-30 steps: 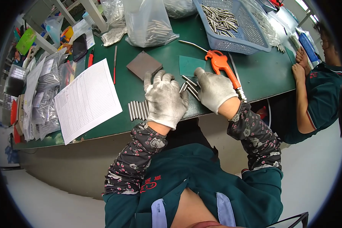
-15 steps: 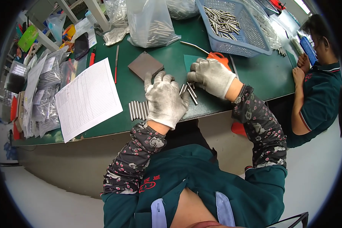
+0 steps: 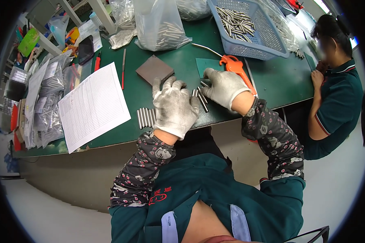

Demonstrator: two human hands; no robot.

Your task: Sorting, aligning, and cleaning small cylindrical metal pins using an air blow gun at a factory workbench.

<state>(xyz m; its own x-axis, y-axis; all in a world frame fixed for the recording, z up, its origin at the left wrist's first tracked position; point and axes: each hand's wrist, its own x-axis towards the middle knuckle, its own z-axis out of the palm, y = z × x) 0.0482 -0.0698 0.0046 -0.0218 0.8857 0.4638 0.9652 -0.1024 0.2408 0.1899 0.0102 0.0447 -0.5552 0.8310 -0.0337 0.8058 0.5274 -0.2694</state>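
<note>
Metal pins [image 3: 203, 104] between left grip [image 3: 174, 107] and right grip [image 3: 225, 90]

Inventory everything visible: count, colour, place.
Table: 1, green, centre
Pin row: several, silver, centre
Loose pins: several, silver, centre
Pin basket: 1, blue, top right
Pin bag: 1, translucent, top centre
Block: 1, brown, centre
Sheet: 1, green, centre
Air gun: 1, orange, centre-right
Form: 1, white, left
Phone: 1, black, left
Other bags: several, clear, left, top
Co-worker: 1, green shirt, right
Left hand: 1, whitish glove, near pin row
Right hand: 1, whitish glove, near loose pins
</note>
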